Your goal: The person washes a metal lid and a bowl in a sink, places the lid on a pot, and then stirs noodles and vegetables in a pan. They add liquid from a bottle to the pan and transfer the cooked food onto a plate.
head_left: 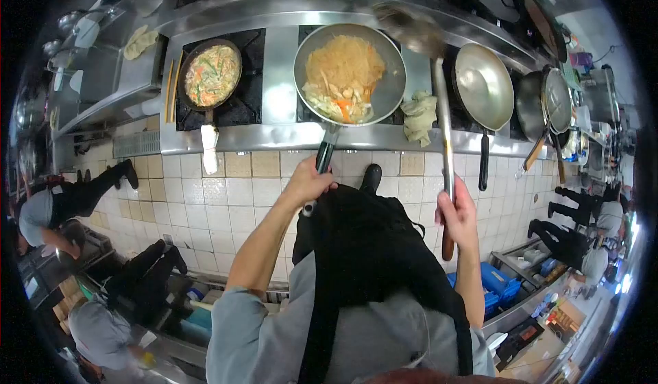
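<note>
My left hand (310, 180) is wrapped round the black handle of a wide pan (394, 75) on the middle burner. In that pan lie pale noodles (346, 62) with sliced cabbage and carrot (345, 108) at the near side. My right hand (458, 209) grips the long metal handle of a ladle (447, 137). The ladle's blurred bowl (421, 39) is raised beside the pan's right rim. A crumpled cloth (419, 118) lies on the stove edge between pan and ladle.
At left, a smaller pan (213, 75) holds a vegetable mix, with a cloth round its handle and chopsticks (173, 89) beside it. An empty pan (484, 86) sits right of the ladle. More pans (556, 101) stand farther right. Several people are behind, at both sides.
</note>
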A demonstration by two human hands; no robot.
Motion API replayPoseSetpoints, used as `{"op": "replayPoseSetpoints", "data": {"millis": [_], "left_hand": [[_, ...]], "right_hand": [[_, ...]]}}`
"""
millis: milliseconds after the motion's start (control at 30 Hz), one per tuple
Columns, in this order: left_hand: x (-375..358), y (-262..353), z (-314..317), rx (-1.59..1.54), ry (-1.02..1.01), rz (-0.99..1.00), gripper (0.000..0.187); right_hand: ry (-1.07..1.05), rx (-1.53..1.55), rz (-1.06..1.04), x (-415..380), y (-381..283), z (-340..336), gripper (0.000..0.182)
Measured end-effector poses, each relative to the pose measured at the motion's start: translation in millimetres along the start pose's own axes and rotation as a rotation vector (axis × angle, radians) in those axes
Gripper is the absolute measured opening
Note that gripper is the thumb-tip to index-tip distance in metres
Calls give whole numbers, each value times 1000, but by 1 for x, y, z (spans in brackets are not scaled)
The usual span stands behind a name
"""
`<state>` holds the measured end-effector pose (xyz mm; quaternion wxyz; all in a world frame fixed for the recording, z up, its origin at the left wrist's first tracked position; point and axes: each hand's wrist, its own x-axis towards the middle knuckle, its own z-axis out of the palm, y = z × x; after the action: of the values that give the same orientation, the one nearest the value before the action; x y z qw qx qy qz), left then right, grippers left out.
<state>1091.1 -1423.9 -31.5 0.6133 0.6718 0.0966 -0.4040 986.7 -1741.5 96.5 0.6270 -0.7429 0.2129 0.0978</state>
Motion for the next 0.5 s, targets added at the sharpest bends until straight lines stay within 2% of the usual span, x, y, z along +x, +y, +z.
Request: {"op": "replayPoseSetpoints", "data": {"millis": [33,100,133,167,200,233,300,367,433,467,500], "left_hand": [[7,-2,-3,54,-5,13,14],[10,-1,-9,-31,-43,-3,23],[5,2,-8,-33,-41,-4,23],[-3,6,-7,-58,-20,4,34],[-12,10,-6,-81,-3,5,45],[-21,12,-5,-77,-7,-5,45],[-37,13,-4,-7,49,17,64],[-40,0,-1,-15,70,17,64],[-41,-16,3,-77,128,112,60],[-41,-18,5,-78,126,111,60],[-41,-17,5,-80,138,112,60]], "right_hand": [[2,-3,8,5,3,-1,58],[-32,-259,57,20,8,-2,56],[-56,-304,-4,28,6,1,53],[-58,-303,2,39,10,0,53],[-45,-390,-78,51,21,0,53],[-30,-478,-160,63,31,1,53],[9,-479,-203,84,43,10,52],[45,-484,-253,110,58,23,52],[10,-482,-442,128,65,38,50],[11,-483,-441,123,59,41,50],[-133,-292,-152,113,32,45,48]]}}
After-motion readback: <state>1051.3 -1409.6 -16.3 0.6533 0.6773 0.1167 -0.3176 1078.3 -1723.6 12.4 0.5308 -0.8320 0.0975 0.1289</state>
